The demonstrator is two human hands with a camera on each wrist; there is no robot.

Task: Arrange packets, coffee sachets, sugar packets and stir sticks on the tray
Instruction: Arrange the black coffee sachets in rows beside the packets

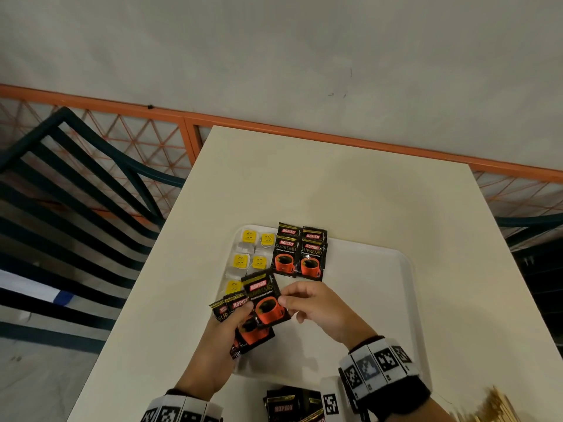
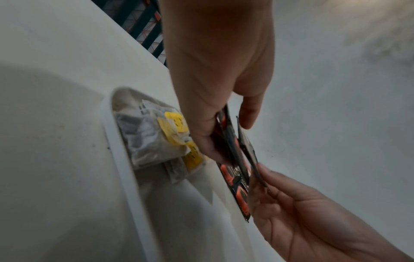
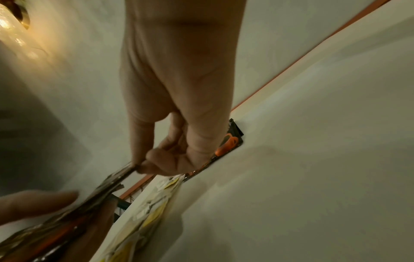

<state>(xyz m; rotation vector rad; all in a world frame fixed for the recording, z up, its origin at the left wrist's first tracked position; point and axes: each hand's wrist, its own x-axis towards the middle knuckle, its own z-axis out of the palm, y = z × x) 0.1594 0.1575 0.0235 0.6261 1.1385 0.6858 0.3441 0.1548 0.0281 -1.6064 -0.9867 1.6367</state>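
Black foil coffee sachet (image 1: pixel 268 296) sits pinched by its right edge in your right hand (image 1: pixel 316 309), tilted above the white plastic tray's (image 1: pixel 380 269) near-left corner. Your left hand (image 1: pixel 219 339) grips a fan of matching sachets (image 1: pixel 243 327). Open tray floor lies toward the right edge; the fan's count stays hidden.

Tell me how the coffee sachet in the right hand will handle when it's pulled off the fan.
The sachet is flat film: probably light and floppy. Glossy, so it may slip from the right hand's corner pinch. The left hand's fan could shift.
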